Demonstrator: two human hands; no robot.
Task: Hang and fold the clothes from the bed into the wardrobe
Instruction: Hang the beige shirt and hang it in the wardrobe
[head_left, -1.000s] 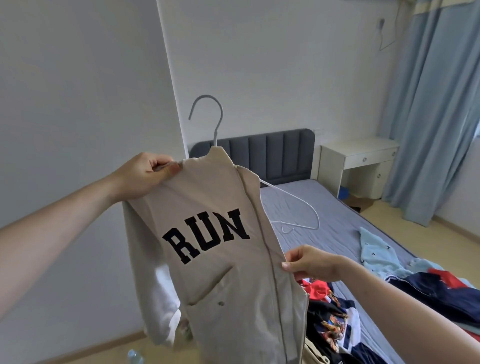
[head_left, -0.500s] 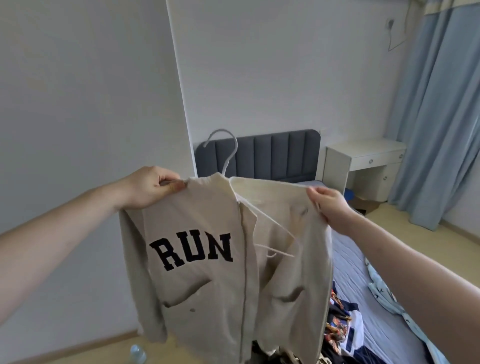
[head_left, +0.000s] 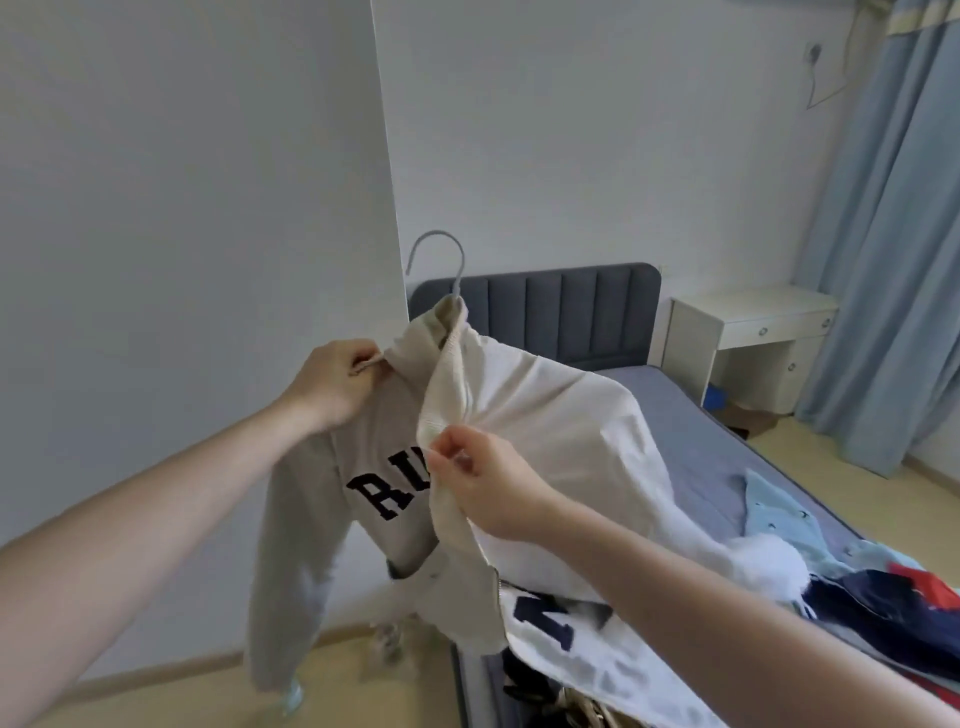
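I hold up a beige zip jacket (head_left: 550, 415) with black letters on its front, draped on a grey wire hanger (head_left: 441, 254) whose hook sticks out above the collar. My left hand (head_left: 337, 384) pinches the jacket's left shoulder near the collar. Lower down, my right hand (head_left: 483, 478) pinches the ribbed front edge, covering part of the lettering. The jacket's right side spreads out over the bed (head_left: 691, 431). The rest of the hanger is hidden inside the jacket.
A pile of clothes lies on the bed at the lower right: a light blue garment (head_left: 779, 509), dark navy and red ones (head_left: 883, 608). A grey headboard (head_left: 571, 306), white nightstand (head_left: 748, 338) and blue curtain (head_left: 893, 234) stand behind. White wall to the left.
My right hand let go of the jacket's right shoulder and came down to pinch the front edge at the middle. The right side now drapes over the hanger. The left hand keeps its hold.
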